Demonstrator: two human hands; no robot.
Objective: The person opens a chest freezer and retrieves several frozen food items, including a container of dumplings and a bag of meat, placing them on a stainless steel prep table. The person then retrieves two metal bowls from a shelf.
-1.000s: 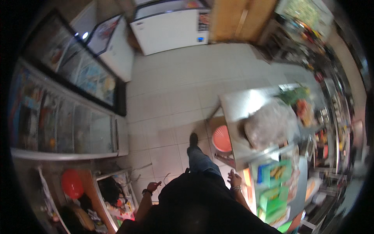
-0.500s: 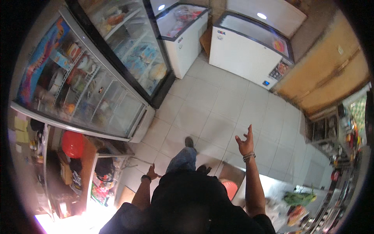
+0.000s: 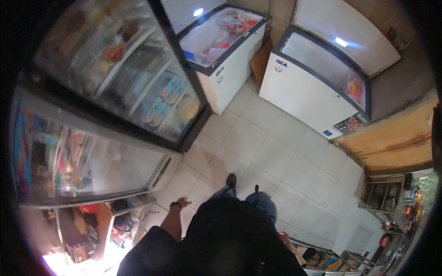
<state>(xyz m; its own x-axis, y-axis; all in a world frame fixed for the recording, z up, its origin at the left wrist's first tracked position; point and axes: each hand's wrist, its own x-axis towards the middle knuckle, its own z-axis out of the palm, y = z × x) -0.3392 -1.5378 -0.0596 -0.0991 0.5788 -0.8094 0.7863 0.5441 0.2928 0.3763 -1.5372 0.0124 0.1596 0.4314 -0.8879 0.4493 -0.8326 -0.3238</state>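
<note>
My left hand (image 3: 181,203) hangs at my side with fingers loosely apart and nothing in it, near the lower corner of a glass-door display fridge (image 3: 87,165). My right hand is out of sight behind my dark shirt (image 3: 225,239). My feet (image 3: 231,180) stand on the white tiled floor (image 3: 271,152). Nothing lies within reach of the visible hand.
Two white chest freezers with glass lids stand ahead, one (image 3: 225,50) at the middle and one (image 3: 317,87) to the right. A tall glass-door cooler (image 3: 124,73) lines the left. A wooden counter (image 3: 396,142) and shelves of goods (image 3: 391,202) are at the right.
I have turned and walked toward the freezers. My right hand, raised half a second ago, has dropped out of view. The left hand stays low at my side.
</note>
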